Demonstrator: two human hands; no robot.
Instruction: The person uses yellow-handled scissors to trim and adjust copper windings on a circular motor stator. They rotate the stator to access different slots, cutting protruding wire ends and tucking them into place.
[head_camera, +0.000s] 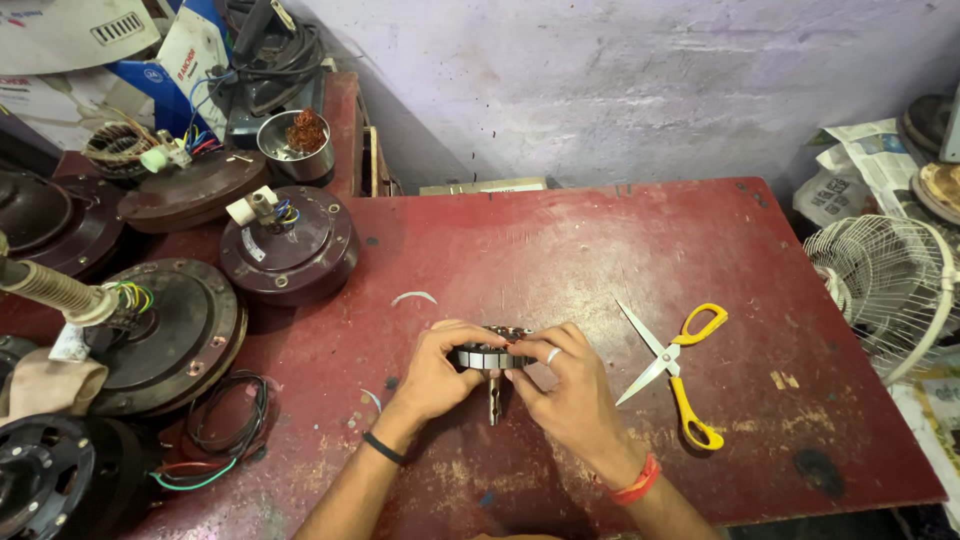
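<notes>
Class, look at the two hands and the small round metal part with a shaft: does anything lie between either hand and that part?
Nothing visible does. The left hand and the right hand both already grip the round metal part directly, one on each side. The yellow scissors lie apart, to the right on the red table.

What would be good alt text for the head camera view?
Both hands, left hand and right hand, grip a small round motor stator over a worn red table. Open yellow-handled scissors lie right of them; dark fan motor housings crowd the left.
</notes>
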